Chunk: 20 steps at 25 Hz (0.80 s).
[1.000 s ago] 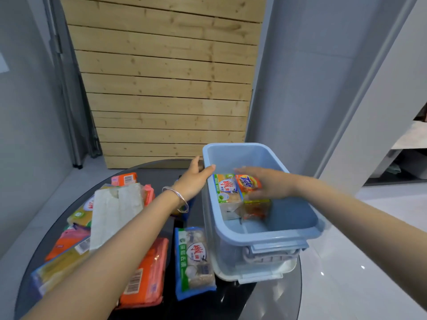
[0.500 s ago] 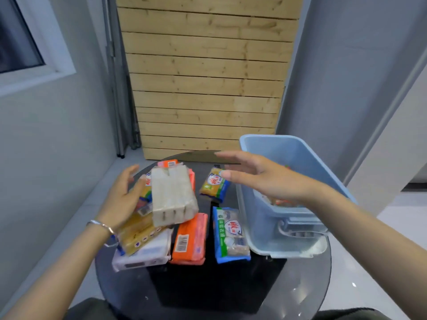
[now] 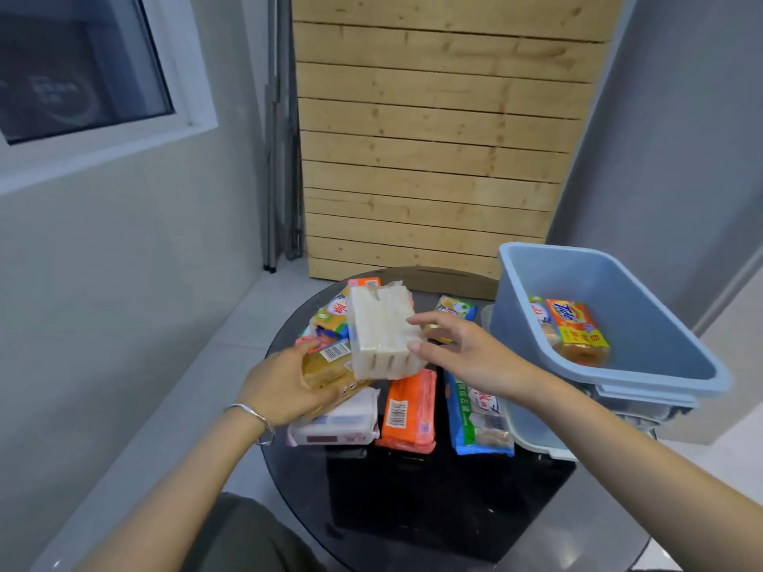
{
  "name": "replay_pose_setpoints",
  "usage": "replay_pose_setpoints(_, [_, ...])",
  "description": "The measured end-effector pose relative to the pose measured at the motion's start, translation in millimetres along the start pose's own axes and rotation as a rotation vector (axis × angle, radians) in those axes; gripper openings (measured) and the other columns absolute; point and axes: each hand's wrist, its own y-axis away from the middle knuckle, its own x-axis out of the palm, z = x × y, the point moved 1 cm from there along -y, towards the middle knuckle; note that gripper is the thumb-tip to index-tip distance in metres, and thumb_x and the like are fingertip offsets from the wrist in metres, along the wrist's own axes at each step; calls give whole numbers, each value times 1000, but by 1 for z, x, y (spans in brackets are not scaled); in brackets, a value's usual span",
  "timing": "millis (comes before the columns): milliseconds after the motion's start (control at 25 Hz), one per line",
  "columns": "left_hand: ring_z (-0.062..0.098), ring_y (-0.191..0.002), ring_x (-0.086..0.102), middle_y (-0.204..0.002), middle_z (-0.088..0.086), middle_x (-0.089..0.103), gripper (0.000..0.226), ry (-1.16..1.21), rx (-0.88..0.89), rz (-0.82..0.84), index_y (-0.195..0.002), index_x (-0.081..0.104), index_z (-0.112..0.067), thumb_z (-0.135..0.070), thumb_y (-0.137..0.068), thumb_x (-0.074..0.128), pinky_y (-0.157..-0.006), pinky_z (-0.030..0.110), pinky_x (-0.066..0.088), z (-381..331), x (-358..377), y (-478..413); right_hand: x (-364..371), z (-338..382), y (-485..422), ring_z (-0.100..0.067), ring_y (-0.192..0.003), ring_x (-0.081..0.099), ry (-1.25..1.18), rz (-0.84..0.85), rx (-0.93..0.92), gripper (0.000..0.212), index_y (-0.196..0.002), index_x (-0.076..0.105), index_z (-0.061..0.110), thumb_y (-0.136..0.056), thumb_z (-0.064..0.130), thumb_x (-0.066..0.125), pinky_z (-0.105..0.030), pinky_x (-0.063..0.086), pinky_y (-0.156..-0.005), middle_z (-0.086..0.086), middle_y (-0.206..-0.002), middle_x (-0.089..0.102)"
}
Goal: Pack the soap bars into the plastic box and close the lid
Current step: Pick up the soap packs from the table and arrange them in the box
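The blue plastic box [image 3: 644,365] stands open on the right of the round dark table [image 3: 413,509]. Inside it lie an orange Tide soap pack [image 3: 576,330] and a second pack [image 3: 536,313] beside it. A pale lid [image 3: 536,445] lies under the box. Left of the box is a pile of wrapped soap bars, topped by a white multi-pack [image 3: 382,330]. My left hand [image 3: 285,386] grips a yellow soap pack [image 3: 326,373] under the white one. My right hand [image 3: 458,353] touches the white pack's right side, fingers apart.
An orange pack [image 3: 408,410], a blue-green pack [image 3: 479,410] and a pink-white pack [image 3: 334,423] lie in front of the pile. More packs sit behind it. A wooden slat panel [image 3: 433,158] leans behind the table. The table edge curves close on the left.
My right hand left the box, where it set down the Tide pack, and moved left to the white multi-pack. My left hand went from the box rim to the pile.
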Motion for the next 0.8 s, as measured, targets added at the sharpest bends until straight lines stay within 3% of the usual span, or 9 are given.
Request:
replay_pose_setpoints(200, [17,-108,59,-125,-3,61,85,59,-152,109,-130,47,-29,-65,-55,66,-90,31,48,14,-33,12,-3,-3,-8,-10,-135,39,25,29,33,47,-135,47,28,-91,40,57,-25,37,-103,7,-143,45])
replay_pose_setpoints(280, [18,-92,64,-116,3,65,83,174,-198,64,-127,50,-27,-65,-54,66,-78,31,53,14,-52,16,-1,-1,-11,-9,-133,41,54,74,68,47,-136,48,28,-92,43,54,-27,36,-107,7,-141,47])
replay_pose_setpoints(360, [10,-65,63,-100,4,67,65,438,-198,-36,-122,53,-30,-57,-66,69,-53,20,49,6,-65,12,0,0,-14,-7,-129,46,-16,71,81,44,-136,49,25,-94,41,49,-22,38,-107,8,-137,52])
replay_pose_setpoints(400, [6,-61,63,-97,2,67,55,604,-198,-58,-122,53,-30,-52,-73,66,-48,17,48,-1,-66,7,0,0,-16,-5,-124,50,-87,18,84,40,-132,53,24,-96,39,47,-13,40,-102,9,-132,55])
replay_pose_setpoints(480, [9,-72,68,-97,0,71,45,991,-205,28,-123,56,-26,-44,-81,60,-59,23,54,-21,-61,-3,-6,-5,-19,-3,-113,54,-179,-156,149,31,-123,57,27,-97,39,44,-5,42,-87,9,-124,58])
replay_pose_setpoints(560, [14,-86,71,-98,1,75,37,1297,-185,178,-113,62,-23,-43,-83,56,-74,34,55,-41,-46,-10,-8,-25,-16,-13,-119,51,-169,-235,290,37,-131,52,23,-98,38,44,-20,38,-95,1,-133,54])
replay_pose_setpoints(680, [17,-82,72,-94,2,76,33,1503,-202,235,-107,65,-22,-43,-89,47,-73,38,56,-63,-21,-17,4,-71,-3,-22,-130,44,25,-130,483,55,-144,34,10,-96,30,52,-26,34,-102,-10,-148,41])
replay_pose_setpoints(800, [25,-93,67,-114,11,69,47,1604,-214,279,-124,57,-18,-47,-92,39,-72,37,57,-72,-2,-20,23,-106,7,-21,-149,8,292,-73,527,88,-153,6,9,-89,42,58,-31,12,-119,-8,-162,6])
